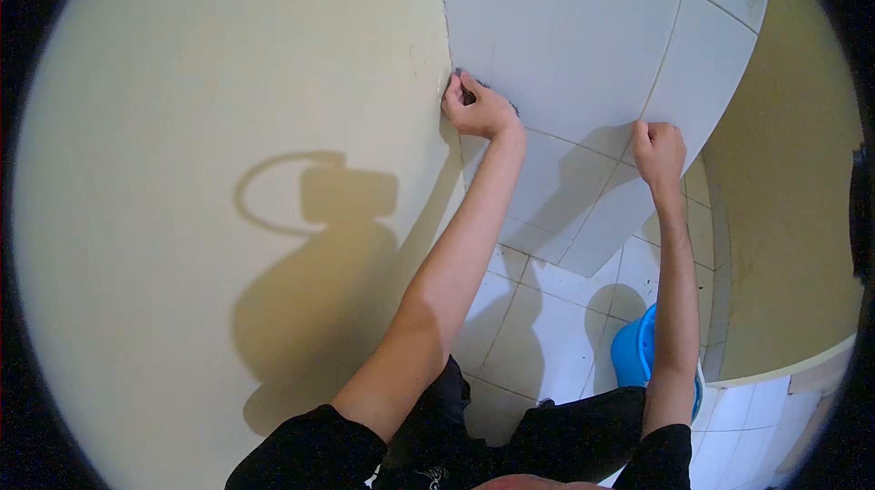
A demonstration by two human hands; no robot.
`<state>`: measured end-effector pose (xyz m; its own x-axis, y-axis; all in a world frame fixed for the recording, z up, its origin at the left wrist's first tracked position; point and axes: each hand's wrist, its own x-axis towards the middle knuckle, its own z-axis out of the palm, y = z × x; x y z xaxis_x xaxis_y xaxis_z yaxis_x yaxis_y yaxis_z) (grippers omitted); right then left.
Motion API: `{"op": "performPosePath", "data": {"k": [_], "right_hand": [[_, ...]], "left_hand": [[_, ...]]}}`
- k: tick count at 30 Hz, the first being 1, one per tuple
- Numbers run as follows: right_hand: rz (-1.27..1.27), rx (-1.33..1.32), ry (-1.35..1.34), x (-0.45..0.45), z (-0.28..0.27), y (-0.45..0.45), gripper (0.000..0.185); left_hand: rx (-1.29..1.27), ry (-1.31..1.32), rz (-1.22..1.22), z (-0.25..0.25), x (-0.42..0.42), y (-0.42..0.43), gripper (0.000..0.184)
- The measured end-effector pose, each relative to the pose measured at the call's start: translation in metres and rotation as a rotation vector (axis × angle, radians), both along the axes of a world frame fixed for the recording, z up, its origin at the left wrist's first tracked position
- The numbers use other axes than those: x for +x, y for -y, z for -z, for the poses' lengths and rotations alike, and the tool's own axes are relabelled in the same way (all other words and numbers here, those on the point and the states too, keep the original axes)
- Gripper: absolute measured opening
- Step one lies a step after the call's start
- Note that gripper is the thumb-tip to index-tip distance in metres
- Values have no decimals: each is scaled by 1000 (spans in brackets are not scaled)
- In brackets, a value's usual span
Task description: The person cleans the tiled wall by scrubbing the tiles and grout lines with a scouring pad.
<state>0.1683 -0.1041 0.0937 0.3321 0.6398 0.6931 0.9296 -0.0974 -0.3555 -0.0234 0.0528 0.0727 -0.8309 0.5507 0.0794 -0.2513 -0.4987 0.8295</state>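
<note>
My left hand (483, 110) is closed in a pinch at the seam where the cream wall (228, 71) meets the white wall tiles (565, 25). A small dark object (469, 96) shows between its thumb and fingers, with dark edges visible behind the hand. Most of it is covered, so its kind cannot be made out. Farther right, my right hand (658, 151) is curled into a fist against the tiles, near a grout line. Nothing sticks out of that fist.
A blue bucket (629, 353) stands on the white floor tiles (538, 326), partly behind my right forearm. A curved beige surface (784, 216) rises at the right. The tiled face ends in a corner above the floor. My shadow falls across the cream wall.
</note>
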Motion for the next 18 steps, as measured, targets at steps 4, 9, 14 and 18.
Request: {"op": "performPosePath", "data": {"k": [4,9,14,18], "right_hand": [[4,12,12,-2,-1,2,49],[5,-1,24,1,4,-3,49],[37,-44,36,2,7,-5,50],[23,-58,6,-2,5,-2,51]], "left_hand": [[-72,-76,-85,28,6,3,13],[-166,91,6,46,5,-4,17],[-293,152,39,55,5,-5,19],[-164,-3,32,22,6,9,19]]}}
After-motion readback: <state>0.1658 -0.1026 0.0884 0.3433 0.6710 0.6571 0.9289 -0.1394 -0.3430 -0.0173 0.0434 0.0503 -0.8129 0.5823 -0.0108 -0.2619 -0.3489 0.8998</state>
